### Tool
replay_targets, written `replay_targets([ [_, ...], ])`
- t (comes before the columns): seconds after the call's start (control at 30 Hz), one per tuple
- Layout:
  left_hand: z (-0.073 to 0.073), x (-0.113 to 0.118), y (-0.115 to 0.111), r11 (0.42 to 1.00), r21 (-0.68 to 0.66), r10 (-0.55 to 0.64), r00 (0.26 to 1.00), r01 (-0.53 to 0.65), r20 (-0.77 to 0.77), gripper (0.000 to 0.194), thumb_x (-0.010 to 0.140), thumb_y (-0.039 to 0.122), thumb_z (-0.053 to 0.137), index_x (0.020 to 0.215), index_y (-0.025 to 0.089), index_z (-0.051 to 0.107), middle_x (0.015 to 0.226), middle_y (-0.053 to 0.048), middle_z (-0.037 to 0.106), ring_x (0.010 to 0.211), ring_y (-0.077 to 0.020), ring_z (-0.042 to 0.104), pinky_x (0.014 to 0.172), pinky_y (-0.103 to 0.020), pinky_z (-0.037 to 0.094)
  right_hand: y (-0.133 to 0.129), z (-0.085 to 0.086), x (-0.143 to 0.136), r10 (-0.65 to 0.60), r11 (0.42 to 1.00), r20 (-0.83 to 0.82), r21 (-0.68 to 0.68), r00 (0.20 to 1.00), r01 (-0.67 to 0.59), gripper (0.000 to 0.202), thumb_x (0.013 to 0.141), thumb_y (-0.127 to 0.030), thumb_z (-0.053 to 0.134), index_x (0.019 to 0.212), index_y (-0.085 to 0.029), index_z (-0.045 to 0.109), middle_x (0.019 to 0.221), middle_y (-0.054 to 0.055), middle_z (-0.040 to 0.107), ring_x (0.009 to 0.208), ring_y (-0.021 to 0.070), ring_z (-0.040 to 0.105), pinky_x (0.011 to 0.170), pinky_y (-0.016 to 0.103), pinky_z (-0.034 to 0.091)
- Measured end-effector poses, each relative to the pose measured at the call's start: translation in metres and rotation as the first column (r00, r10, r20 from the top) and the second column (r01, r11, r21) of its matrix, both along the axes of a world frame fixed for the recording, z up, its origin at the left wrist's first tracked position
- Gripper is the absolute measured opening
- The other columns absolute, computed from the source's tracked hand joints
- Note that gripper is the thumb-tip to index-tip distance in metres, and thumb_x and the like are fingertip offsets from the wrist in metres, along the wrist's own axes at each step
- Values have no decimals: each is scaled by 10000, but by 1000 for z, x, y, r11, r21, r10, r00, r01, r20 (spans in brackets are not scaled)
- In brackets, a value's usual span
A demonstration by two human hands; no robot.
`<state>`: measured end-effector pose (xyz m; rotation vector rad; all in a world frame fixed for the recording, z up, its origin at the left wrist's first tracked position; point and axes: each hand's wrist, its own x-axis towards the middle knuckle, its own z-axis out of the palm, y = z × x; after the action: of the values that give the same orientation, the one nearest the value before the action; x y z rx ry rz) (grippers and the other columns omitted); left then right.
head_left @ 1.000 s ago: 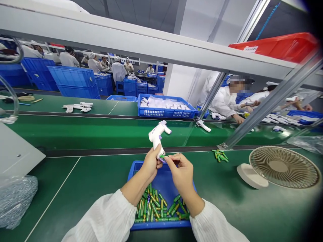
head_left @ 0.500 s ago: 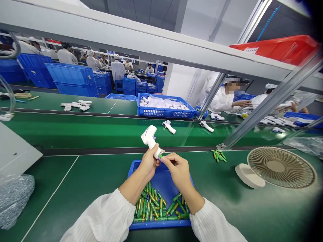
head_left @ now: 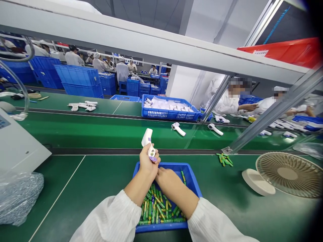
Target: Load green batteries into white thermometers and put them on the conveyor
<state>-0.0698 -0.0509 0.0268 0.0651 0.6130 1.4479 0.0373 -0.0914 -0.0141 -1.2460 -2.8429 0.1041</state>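
My left hand is closed around the handle of a white infrared thermometer, held above the tray. The open bottom of its handle faces me, and a bit of green shows inside. Just below it, my right hand reaches over the tray with fingers curled. Its fingertips are hidden beside my left hand, so what they hold cannot be seen. Under both hands sits a blue tray with many green and gold batteries heaped toward its near side.
Two thermometers lie on the green belt beyond. A blue basket of thermometers stands behind it. At right are a small battery pile, a fan and a slanted metal post. Bubble wrap lies left. Co-workers sit across.
The thermometer has turned so its handle's open end faces me. My right hand has left that end, where it pressed a green battery, and dropped lower over the tray. The view has shifted slightly left.
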Motion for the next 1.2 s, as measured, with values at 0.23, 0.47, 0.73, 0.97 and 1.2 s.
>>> replay_targets([
  [0.23,2,6,0,1000,-12,-16,998,15,-61,136,744,216,595,728,169,469,519,24,480,361,-52,333,362,-174,231,-3,19,22,-116,927,-811,119,573,356,254,913,-141,493,1141,-198,588,951,62,661,825,178,632,722,304,526],
  [0.47,0,21,-7,974,-57,-225,970,220,-91,193,810,247,579,684,155,466,475,36,441,352,-59,375,345,-162,255,-2,23,23,107,875,-908,280,405,395,273,868,-96,625,1079,-262,672,962,34,726,871,193,673,753,352,562],
  [0.73,0,23,-12,944,-19,-329,942,328,-65,193,852,307,608,824,130,539,531,13,511,376,-53,397,372,-146,272,-2,29,27,67,945,-867,214,494,246,402,959,-274,488,1359,-252,519,1309,93,602,1155,255,576,915,459,517],
  [0.97,5,30,-20,916,-35,-402,913,400,-71,353,916,383,518,654,151,475,379,71,319,306,-37,265,341,-146,193,0,24,21,-113,967,-964,-51,240,251,152,886,-221,616,1005,-254,705,1051,51,710,1000,207,650,893,391,518],
  [1.2,10,11,-11,955,-53,-298,943,293,-150,266,915,308,519,702,153,482,419,88,341,294,-27,238,316,-136,180,13,25,11,-251,961,-958,-230,135,151,140,810,-307,716,934,-246,732,1116,52,708,1071,223,633,976,432,474],
])
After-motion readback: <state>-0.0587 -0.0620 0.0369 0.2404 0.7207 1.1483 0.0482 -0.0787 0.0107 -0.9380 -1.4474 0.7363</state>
